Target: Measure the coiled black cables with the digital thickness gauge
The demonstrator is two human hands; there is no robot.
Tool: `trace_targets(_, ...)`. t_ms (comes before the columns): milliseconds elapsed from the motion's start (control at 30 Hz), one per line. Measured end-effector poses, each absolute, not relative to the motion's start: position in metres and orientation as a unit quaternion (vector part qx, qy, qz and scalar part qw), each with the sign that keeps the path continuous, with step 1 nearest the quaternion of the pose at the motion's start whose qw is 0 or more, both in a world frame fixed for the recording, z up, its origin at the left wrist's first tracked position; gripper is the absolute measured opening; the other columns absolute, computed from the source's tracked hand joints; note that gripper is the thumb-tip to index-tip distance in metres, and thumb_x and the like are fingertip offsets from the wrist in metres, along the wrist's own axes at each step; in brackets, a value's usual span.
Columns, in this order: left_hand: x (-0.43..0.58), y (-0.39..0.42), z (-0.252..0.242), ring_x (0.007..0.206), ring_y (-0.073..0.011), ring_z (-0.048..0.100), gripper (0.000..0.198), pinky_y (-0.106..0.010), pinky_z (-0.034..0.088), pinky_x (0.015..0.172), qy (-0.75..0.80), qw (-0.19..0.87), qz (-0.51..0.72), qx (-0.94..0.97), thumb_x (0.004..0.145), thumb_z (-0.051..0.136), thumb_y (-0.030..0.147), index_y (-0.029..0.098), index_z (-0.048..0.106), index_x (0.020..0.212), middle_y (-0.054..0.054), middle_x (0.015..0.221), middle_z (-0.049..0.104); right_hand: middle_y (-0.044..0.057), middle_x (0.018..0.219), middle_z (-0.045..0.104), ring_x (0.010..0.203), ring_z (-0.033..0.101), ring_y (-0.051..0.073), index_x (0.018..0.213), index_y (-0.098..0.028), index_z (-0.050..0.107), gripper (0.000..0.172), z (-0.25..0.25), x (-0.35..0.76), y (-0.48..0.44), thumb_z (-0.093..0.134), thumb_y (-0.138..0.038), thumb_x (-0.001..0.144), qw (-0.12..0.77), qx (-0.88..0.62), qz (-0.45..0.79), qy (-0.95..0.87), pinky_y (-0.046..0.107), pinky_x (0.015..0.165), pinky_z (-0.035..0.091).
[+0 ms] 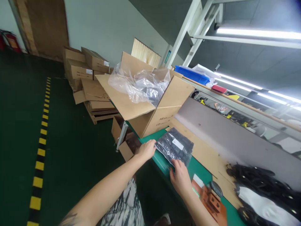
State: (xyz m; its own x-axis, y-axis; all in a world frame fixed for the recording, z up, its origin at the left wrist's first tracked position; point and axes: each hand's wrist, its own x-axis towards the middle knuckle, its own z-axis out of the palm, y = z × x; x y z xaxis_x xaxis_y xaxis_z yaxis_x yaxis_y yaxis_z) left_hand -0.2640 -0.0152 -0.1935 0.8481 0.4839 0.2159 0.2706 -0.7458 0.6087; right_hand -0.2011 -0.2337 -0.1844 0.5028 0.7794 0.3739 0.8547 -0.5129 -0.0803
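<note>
A clear plastic bag of small black parts [174, 147] with a white label lies on the green table [162, 163] in front of me. My left hand [146, 150] is closed on the bag's left edge. My right hand [180, 176] grips its near edge, fingers curled over the plastic. Just behind the bag stands an open cardboard box [150, 106] lined with a crumpled clear plastic liner [138, 83] that holds more dark parts.
An orange-brown tool [210, 201] and a bundle of black cables [263, 185] lie to the right on the table. Cardboard sheets [202, 147] cover the table's far side. Stacked boxes on a pallet [89, 81] and a yellow-black floor line [42, 141] are to the left.
</note>
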Motion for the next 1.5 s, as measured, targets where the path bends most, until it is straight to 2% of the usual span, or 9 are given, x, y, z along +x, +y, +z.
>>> trace_targets(233,-0.269,0.003,-0.191,0.094,-0.0249,0.066,0.025,-0.037,0.051,0.081,0.108,0.195,0.169,0.96,0.093,0.037,0.014,0.018,0.061,0.098,-0.011,0.107,0.06,0.013,0.098,0.058,0.093,0.054,0.027,0.108,-0.011,0.055,0.022,-0.187,-0.199,-0.247,0.042,-0.013,0.091,0.06,-0.884,-0.17,-0.432,0.039,0.082,0.044)
trace_targets(367,-0.267,0.023,-0.175,0.096,-0.0267,0.065,0.024,-0.041,0.051,0.084,0.005,0.159,0.129,0.979,0.09,0.04,0.011,0.017,0.063,0.092,-0.013,0.107,0.059,0.009,0.085,0.059,0.081,0.055,0.024,0.088,-0.015,0.058,0.02,-0.183,-0.201,-0.251,0.039,-0.012,0.093,0.015,-0.896,-0.15,-0.417,0.034,0.074,0.04)
trace_targets(500,-0.253,0.041,-0.155,0.093,-0.0239,0.065,0.014,-0.043,0.049,0.088,-0.055,0.152,0.078,0.984,0.086,0.053,0.011,0.017,0.066,0.083,-0.009,0.104,0.063,0.008,0.082,0.061,0.076,0.056,0.021,0.083,-0.015,0.057,0.02,-0.174,-0.201,-0.253,0.04,-0.008,0.091,-0.024,-0.903,-0.128,-0.41,0.031,0.069,0.035)
trace_targets(667,-0.243,0.039,-0.153,0.086,-0.0169,0.064,0.017,-0.037,0.052,0.081,-0.024,0.173,0.057,0.983,0.092,0.056,0.029,0.015,0.065,0.093,-0.004,0.094,0.068,0.007,0.081,0.062,0.076,0.058,0.02,0.083,-0.015,0.058,0.019,-0.16,-0.198,-0.257,0.042,-0.011,0.094,-0.046,-0.904,-0.107,-0.412,0.029,0.066,0.032)
trace_targets(800,-0.253,0.035,-0.163,0.093,-0.0183,0.063,0.025,-0.04,0.051,0.085,0.004,0.185,0.067,0.98,0.093,0.053,0.036,0.015,0.064,0.097,-0.007,0.102,0.067,0.007,0.083,0.063,0.075,0.057,0.02,0.085,-0.015,0.059,0.017,-0.155,-0.198,-0.263,0.046,-0.007,0.09,-0.054,-0.905,-0.092,-0.412,0.029,0.063,0.029)
trace_targets(1100,-0.256,0.045,-0.153,0.095,-0.0252,0.066,0.015,-0.036,0.045,0.095,0.032,0.197,0.07,0.977,0.078,0.055,0.016,0.022,0.063,0.067,-0.009,0.095,0.069,0.008,0.084,0.061,0.076,0.057,0.019,0.084,-0.015,0.061,0.028,-0.153,-0.195,-0.267,0.042,0.006,0.082,0.001,-0.905,-0.072,-0.42,0.027,0.065,0.033)
trace_targets(1300,-0.278,0.003,-0.145,0.102,-0.0249,0.065,0.016,-0.034,0.047,0.093,0.167,0.225,0.149,0.948,0.084,0.049,0.027,0.022,0.063,0.09,-0.008,0.096,0.068,0.012,0.094,0.062,0.09,0.056,0.025,0.093,-0.014,0.062,0.029,-0.17,-0.208,-0.268,0.038,-0.001,0.087,0.111,-0.908,-0.085,-0.396,0.034,0.078,0.04)
trace_targets(1400,-0.285,-0.037,-0.153,0.083,-0.023,0.069,0.029,-0.034,0.056,0.075,0.211,0.277,0.203,0.915,0.087,0.042,0.045,0.023,0.06,0.092,-0.006,0.087,0.069,0.011,0.102,0.064,0.1,0.057,0.025,0.1,-0.017,0.063,0.024,-0.165,-0.213,-0.253,0.045,-0.007,0.087,0.146,-0.903,-0.096,-0.393,0.036,0.083,0.044)
trace_targets(1500,-0.273,-0.064,-0.18,0.052,-0.0232,0.065,0.049,-0.034,0.055,0.047,0.299,0.562,0.211,0.742,0.063,0.06,0.071,0.024,0.059,0.076,-0.001,0.059,0.064,0.007,0.094,0.068,0.09,0.062,0.023,0.087,-0.017,0.065,0.01,-0.16,-0.199,-0.224,0.058,-0.017,0.08,0.135,-0.893,-0.09,-0.419,0.032,0.075,0.05)
